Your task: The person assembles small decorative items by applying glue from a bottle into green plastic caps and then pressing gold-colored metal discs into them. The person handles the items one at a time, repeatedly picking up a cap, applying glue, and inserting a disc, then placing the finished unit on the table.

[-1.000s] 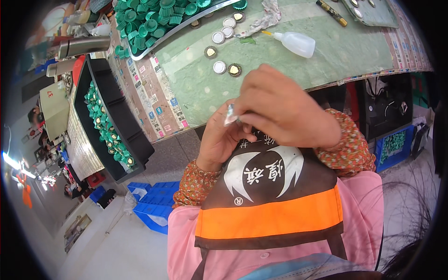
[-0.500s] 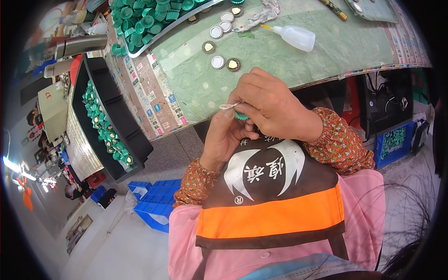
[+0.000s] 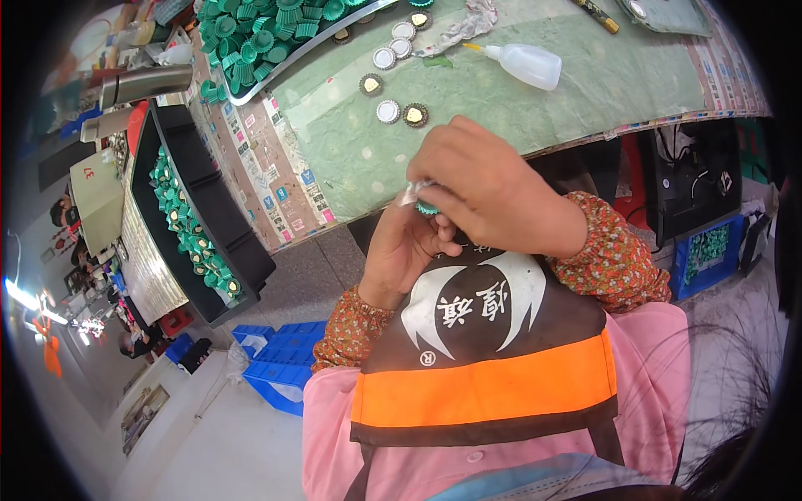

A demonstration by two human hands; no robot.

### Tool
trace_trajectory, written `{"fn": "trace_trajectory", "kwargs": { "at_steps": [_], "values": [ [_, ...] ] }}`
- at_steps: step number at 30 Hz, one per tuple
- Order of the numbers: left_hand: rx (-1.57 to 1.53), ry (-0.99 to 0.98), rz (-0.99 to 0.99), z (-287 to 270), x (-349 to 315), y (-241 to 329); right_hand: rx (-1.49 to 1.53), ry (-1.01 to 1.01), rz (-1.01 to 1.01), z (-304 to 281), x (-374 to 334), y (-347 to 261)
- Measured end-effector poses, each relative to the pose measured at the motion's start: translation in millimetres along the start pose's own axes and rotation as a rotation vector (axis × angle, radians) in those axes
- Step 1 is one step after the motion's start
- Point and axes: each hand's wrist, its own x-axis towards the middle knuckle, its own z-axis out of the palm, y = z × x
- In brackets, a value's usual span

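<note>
My left hand [image 3: 403, 249] and my right hand [image 3: 478, 185] meet just past the table's near edge, above my apron. Between their fingertips is a small green fluted cap [image 3: 427, 207], mostly covered by the fingers. My left fingers close round it from below. A thin whitish scrap [image 3: 410, 194], perhaps cloth or tissue, shows at my left thumb, and my right fingers pinch over it and the cap. Beyond the hands, a dark fluted cap with a gold-coloured centre [image 3: 415, 115] lies beside a white-faced cap [image 3: 388, 112] on the green table covering [image 3: 334, 159].
A tray [image 3: 294, 50] of green fluted caps stands at the far left. A white squeeze bottle [image 3: 531, 67] lies near a crumpled cloth [image 3: 468, 23]. Left of the table is a black bin [image 3: 238, 242] with more green caps. Blue crates [image 3: 284, 359] stand on the floor.
My right fingers have shifted slightly left and down over the scrap and cap. The scrap looks more bunched between the fingers. The table things appear slightly shifted with the view.
</note>
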Motion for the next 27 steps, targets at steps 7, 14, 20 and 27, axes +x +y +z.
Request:
{"fn": "trace_trajectory", "kwargs": {
  "at_steps": [7, 14, 20, 27],
  "values": [
    [0.076, 0.030, 0.016, 1.6, -0.2, 1.2, -0.208, 0.140, 0.007, 0.2, 0.4, -0.6],
    [-0.140, -0.130, -0.016, -7.0, -1.0, 5.7, -0.760, 0.575, 0.067, -105.5, 2.6, 41.7],
    [-0.189, -0.140, -0.002, -5.9, 1.0, 7.1, -1.213, 0.617, -0.032, -108.6, 17.2, 47.3],
    [0.026, -0.080, 0.209, 1.1, -6.9, 25.8, -0.347, 0.212, 0.111, -26.6, 3.1, 28.8]
  ]
}}
